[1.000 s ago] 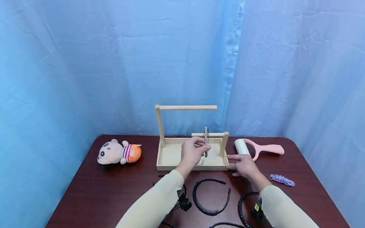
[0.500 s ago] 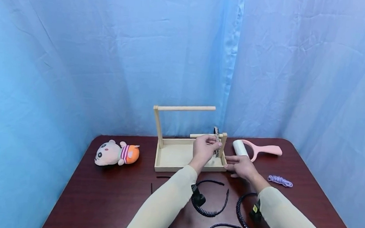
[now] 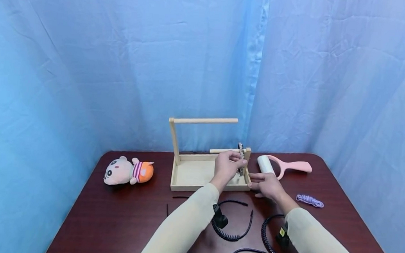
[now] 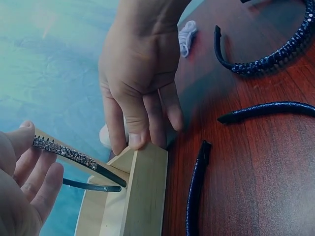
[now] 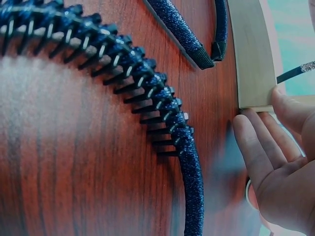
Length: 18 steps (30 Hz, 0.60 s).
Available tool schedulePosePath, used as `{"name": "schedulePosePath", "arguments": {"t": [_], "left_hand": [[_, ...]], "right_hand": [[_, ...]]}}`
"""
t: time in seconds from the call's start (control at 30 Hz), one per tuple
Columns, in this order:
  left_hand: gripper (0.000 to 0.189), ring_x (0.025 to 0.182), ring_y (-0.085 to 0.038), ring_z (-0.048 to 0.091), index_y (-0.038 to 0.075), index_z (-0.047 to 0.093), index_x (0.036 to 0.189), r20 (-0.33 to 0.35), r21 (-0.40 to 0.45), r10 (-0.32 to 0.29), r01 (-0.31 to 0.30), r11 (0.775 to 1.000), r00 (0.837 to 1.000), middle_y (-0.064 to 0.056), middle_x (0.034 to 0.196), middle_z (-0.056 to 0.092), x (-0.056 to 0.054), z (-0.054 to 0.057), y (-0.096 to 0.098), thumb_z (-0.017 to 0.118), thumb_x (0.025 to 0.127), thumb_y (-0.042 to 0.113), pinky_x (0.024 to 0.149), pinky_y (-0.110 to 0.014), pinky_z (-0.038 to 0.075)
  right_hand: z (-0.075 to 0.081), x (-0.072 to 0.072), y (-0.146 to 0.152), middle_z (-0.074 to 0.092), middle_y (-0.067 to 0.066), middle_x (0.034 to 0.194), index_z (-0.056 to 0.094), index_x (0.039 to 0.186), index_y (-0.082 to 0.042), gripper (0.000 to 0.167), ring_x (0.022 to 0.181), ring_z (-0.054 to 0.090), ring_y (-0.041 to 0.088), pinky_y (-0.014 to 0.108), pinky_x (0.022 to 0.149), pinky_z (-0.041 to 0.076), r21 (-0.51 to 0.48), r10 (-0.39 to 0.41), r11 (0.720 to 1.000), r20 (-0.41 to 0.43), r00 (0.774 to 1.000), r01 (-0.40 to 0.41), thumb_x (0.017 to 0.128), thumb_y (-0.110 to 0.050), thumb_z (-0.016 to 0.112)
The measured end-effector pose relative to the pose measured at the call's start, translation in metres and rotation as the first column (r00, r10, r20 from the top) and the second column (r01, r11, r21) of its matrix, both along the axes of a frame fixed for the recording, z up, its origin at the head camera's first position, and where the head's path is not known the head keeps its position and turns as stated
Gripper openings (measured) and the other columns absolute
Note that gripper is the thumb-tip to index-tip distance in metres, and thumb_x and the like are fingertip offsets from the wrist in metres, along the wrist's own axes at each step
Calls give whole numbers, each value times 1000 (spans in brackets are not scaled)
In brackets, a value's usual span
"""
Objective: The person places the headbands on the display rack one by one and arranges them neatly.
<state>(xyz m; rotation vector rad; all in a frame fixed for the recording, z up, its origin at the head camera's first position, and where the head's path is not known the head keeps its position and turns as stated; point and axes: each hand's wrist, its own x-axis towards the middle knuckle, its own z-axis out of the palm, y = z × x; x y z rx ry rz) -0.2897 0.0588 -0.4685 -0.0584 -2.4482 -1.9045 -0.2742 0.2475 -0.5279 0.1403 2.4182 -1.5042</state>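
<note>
My left hand (image 3: pixel 226 167) pinches a dark toothed headband (image 3: pixel 241 152) with sparkling stones between thumb and fingers. The headband hangs upright across the lower rod (image 3: pixel 220 151) of a wooden rack, close to its right post (image 3: pixel 247 161). In the left wrist view, the ends of the headband (image 4: pixel 86 161) reach down by the tray wall. My right hand (image 3: pixel 270 185) touches the right end of the rack's tray (image 3: pixel 192 189). Its thumb lies on the tray's corner in the left wrist view, and its fingers extend fairly straight along the outside.
Several dark headbands lie on the table in front, such as a toothed headband (image 3: pixel 230 237) and a thicker headband (image 3: pixel 268 241). A plush toy (image 3: pixel 129 171) lies left. On the right are a pink-handled roller (image 3: pixel 266 164) and purple cord (image 3: pixel 310 200). The upper rod (image 3: pixel 206 121) rises behind.
My left hand has slid the headband to the right along the lower rod, toward its post, and over the last half second has barely moved. My right hand stays against the tray.
</note>
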Motion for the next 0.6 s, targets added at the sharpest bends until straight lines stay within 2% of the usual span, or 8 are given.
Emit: {"name": "schedulePosePath", "arguments": {"t": [0.3, 0.43, 0.6], "left_hand": [[23, 82, -10, 66, 14, 77, 109, -9, -11, -41, 41, 999, 999, 3, 93, 73, -1, 1, -5, 83, 89, 22, 70, -30, 56], [28, 84, -10, 66, 14, 75, 114, -5, -24, -75, 75, 997, 997, 3, 96, 73, 2, 0, -10, 82, 90, 27, 72, -32, 56], [30, 88, -10, 67, 16, 74, 116, -42, -53, -116, 113, 992, 992, 3, 98, 73, 9, 3, -24, 80, 92, 33, 76, -32, 57]], "right_hand": [[2, -1, -4, 64, 25, 135, 59, 144, -2, 50, 106, 72, 28, 43, 72, 63, -8, 2, 1000, -8, 1000, -2, 96, -9, 72], [1, -1, -4, 64, 25, 134, 59, 143, -2, 50, 104, 72, 27, 44, 72, 63, -13, -1, 1000, -6, 1000, 1, 96, -9, 73], [1, -1, 0, 65, 25, 133, 59, 143, -2, 50, 105, 72, 27, 44, 73, 63, -6, 1, 1000, -1, 1000, -1, 95, -10, 73]]}}
